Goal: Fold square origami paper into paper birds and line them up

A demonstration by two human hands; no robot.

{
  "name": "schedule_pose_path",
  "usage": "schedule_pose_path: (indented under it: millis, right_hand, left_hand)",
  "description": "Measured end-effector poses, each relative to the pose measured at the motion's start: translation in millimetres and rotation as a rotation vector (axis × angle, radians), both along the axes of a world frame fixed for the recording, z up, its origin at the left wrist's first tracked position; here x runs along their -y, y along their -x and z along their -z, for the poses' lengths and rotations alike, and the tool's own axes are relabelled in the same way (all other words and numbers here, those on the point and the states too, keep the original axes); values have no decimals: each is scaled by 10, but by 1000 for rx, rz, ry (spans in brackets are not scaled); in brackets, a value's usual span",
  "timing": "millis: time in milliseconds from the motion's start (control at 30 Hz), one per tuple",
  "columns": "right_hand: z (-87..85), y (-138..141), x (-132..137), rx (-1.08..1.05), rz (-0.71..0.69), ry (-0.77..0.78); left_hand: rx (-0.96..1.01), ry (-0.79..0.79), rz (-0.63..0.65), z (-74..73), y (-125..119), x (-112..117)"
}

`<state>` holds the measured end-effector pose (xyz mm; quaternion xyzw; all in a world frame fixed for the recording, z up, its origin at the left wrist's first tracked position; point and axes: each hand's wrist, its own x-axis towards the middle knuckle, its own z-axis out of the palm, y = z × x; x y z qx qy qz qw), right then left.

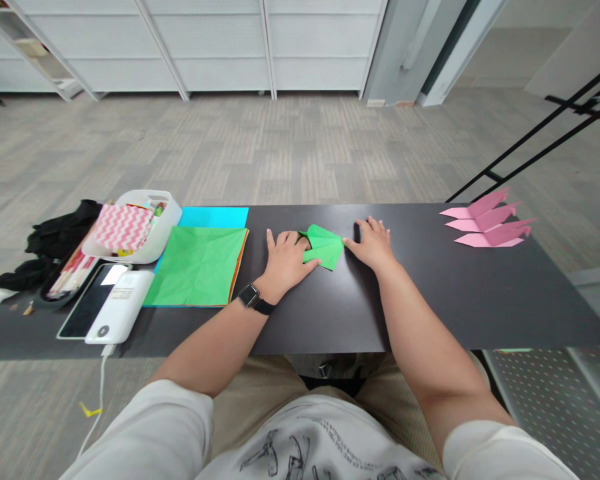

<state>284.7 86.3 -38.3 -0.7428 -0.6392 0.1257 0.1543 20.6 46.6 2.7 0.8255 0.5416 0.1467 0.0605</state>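
Observation:
A partly folded piece of green paper (330, 250) lies on the dark table in front of me. My left hand (287, 260), with a black watch on the wrist, rests over its left side; the fingers are spread and some tips are hidden by the paper's flaps. At the paper's right corner, my right hand (373, 243) touches the tip with the thumb while its other fingers lie flat on the table. A stack of square paper with a green sheet (197, 263) on top sits left of my left hand.
Pink folded paper birds (490, 220) stand in a group at the right. On the left are a white container (165, 230), a phone (87, 303), a white power bank (123, 307) with a cable, and a black cloth item (63, 230). A black metal frame (530, 137) rises behind the right end.

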Motion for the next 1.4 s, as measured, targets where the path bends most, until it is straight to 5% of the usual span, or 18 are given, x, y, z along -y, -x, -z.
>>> schedule_pose_path:
  millis: [200,400,533,767,1033,1400]
  right_hand:
    - [-70,13,12,-65,-14,-183]
    - [-301,217,152,-216,-430,-335]
    - [-307,357,240,-178,-534,-316]
    - [-162,358,227,-23,-420,-183]
    - [-46,286,146,71,-134,-225]
    - [-50,264,54,45,-132,-222]
  left_hand:
    - [2,11,-3,11,-6,2]
    - [21,-11,-2,23,-4,16]
    - [45,-31,8,35,-1,13]
    - [62,-54,45,60,-3,2]
    - [116,-64,82,63,-12,30]
    - [434,-125,74,-27,22,-66]
